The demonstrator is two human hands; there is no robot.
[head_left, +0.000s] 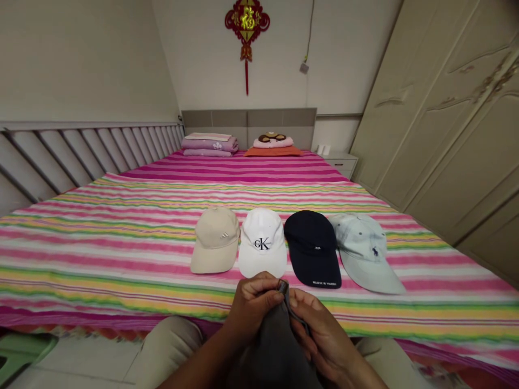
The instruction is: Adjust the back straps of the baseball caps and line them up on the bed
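Note:
Both hands are closed on a dark grey fabric cap (pixel 279 346) held low over my lap, close to the bed's near edge. My left hand (pixel 255 300) pinches its upper edge between thumb and fingers, beside a small brownish buckle-like piece (pixel 284 287). On the other side, my right hand (pixel 318 324) grips a thin strap-like edge and the cloth. Much of the cap's shape is hidden by the hands and dimness. Just beyond lie a beige cap (pixel 217 240), a white cap (pixel 263 246) with CK letters, a navy cap (pixel 312 246) and a pale blue cap (pixel 367 251), side by side.
The caps rest on a striped bedsheet (pixel 121 243). Folded purple bedding (pixel 208 146) and a pink-orange pile (pixel 271 145) sit by the headboard (pixel 279 120). A railing (pixel 101 146) runs along the left, a wardrobe (pixel 446 119) stands right. A green stool (pixel 30 346) is lower left.

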